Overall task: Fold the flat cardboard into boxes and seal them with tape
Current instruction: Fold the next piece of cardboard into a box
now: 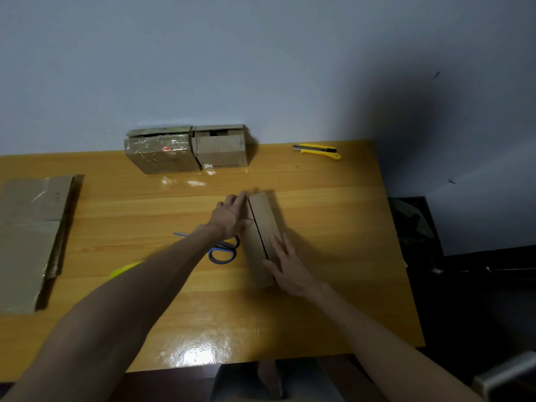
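Observation:
A narrow brown cardboard box [262,219] stands on the wooden table [333,227] near its middle, its two top flaps meeting along a dark seam. My left hand [230,217] presses against the box's left side and far top edge with straight fingers. My right hand [285,265] lies flat on the near right flap, fingers extended. A yellow tape roll [123,269] peeks out from under my left forearm.
Two taped boxes [162,150] [222,147] sit against the wall at the back. Flat cardboard sheets [32,230] lie at the left edge. Blue-handled scissors [222,252] rest beside the box. A yellow utility knife [319,150] lies back right. The table's right edge drops off.

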